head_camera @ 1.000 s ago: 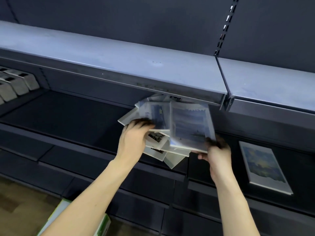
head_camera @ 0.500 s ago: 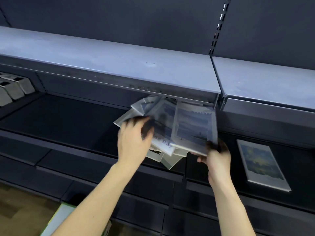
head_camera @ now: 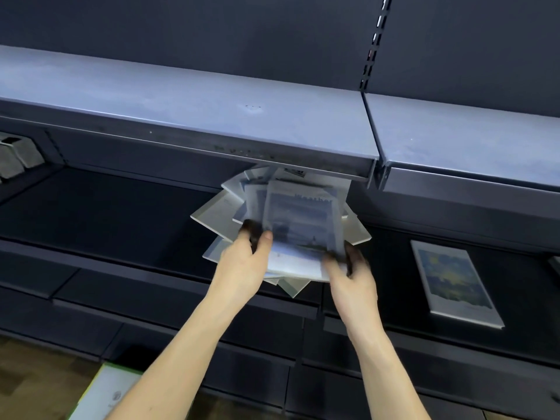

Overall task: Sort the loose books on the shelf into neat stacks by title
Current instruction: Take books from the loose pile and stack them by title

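Observation:
A fanned, untidy pile of several thin pale books lies on the dark middle shelf, partly hidden under the grey upper shelf. On top lies a blue-and-white book titled "Weather". My left hand grips that top book at its lower left edge, thumb on the cover. At the book's lower right corner my right hand holds it with curled fingers. One separate book with a blue and yellow painted cover lies flat on the shelf to the right.
Grey boxes stand at the far left of the middle shelf. A slotted upright divides the two shelf bays. Lower dark shelves run below. A white and green box sits low on the wooden floor at bottom left.
Both hands have closed in on the "Weather" book: the left hand slid right from the pile's left side to the book's edge, and the book now lies squarer over the pile.

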